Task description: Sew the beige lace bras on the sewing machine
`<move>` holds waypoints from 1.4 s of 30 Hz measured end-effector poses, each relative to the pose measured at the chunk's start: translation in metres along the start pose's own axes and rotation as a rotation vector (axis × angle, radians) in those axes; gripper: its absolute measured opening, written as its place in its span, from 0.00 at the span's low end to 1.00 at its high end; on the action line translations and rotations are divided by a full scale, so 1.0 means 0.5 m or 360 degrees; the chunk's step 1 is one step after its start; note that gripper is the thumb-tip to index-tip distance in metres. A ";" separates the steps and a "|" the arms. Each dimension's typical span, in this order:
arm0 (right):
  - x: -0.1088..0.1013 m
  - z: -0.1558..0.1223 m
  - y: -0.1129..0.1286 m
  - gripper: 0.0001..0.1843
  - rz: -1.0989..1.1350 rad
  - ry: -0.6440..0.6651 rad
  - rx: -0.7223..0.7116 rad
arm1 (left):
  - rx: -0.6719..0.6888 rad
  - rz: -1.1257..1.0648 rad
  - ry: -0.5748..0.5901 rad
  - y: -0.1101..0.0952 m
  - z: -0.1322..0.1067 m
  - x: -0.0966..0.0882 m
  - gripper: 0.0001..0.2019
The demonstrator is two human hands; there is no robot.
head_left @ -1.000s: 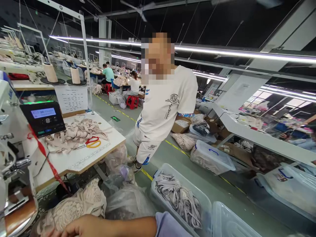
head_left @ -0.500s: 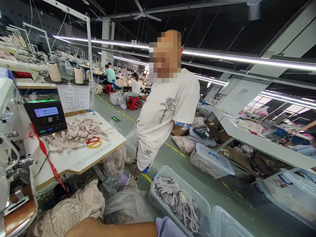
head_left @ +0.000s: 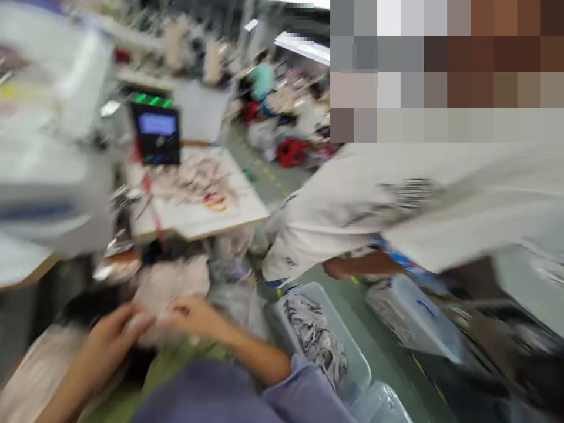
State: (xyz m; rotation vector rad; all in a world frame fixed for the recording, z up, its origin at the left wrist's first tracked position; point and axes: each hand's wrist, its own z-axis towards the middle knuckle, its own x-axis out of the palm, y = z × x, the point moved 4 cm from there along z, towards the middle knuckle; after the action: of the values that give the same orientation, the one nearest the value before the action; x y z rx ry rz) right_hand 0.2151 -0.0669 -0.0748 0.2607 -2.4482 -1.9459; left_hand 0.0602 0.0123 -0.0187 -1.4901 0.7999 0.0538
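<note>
Low in the head view, my left hand (head_left: 115, 330) and my right hand (head_left: 194, 317) are close together over my lap, blurred by motion. The fingers of both look curled inward at a pale patch between them; what they grip, if anything, is too smeared to make out. Just beyond them lies a heap of beige straps (head_left: 176, 279), partly hidden by the hands. Another pale beige heap (head_left: 48, 358) is beside my left forearm.
A white worktable (head_left: 207, 218) carries loose beige straps and orange-red scissors (head_left: 215, 202), near a control panel (head_left: 157, 132). A sewing machine (head_left: 57, 158) stands left. At right are a plastic bin (head_left: 359, 364) of grey straps and a person in white clothes (head_left: 352, 200) standing close.
The view has swung down and to the right. Both my hands now show over my lap, where only one forearm showed before. The person in white appears closer and larger.
</note>
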 end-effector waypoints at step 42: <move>0.012 0.021 -0.008 0.07 -0.0983 -0.0638 -0.0966 | 0.0592 0.0282 0.0081 0.143 -0.078 -0.001 0.10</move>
State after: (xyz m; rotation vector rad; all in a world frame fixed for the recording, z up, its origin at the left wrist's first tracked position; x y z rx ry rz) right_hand 0.2085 -0.0585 -0.0815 0.7358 -1.9321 -3.1526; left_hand 0.0070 -0.0129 -0.0752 -1.0720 0.9265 -0.0009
